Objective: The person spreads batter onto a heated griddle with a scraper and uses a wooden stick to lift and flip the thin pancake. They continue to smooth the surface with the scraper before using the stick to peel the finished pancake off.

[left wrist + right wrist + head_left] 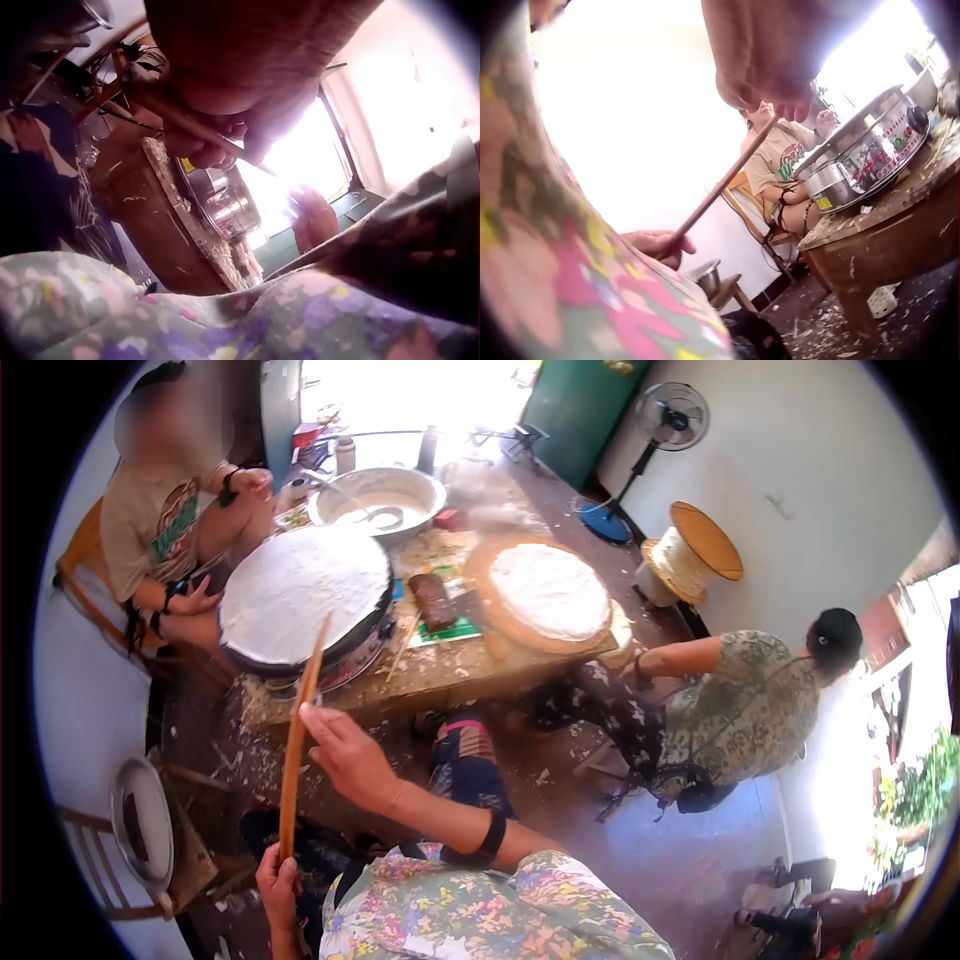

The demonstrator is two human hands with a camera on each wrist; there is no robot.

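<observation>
My left hand (277, 885) grips the lower end of a long, flat wooden spatula (292, 780), which stands nearly upright before my body. My right hand (355, 760) pinches the same spatula around its middle with the fingertips. The spatula's upper tip overlaps the near edge of a round electric griddle (300, 595) in the head view. A thin white sheet of batter covers the griddle's top. In the right wrist view, the spatula slants from my left hand (656, 244) up to the right fingers (791, 111).
On the crumb-strewn wooden table (440, 685) stand a batter basin (425, 510) with a ladle, a brown block (432, 602) and a round board (480, 575) bearing white sheets. One person (165, 530) sits at left, another (765, 700) at right. A fan (672, 418) stands behind.
</observation>
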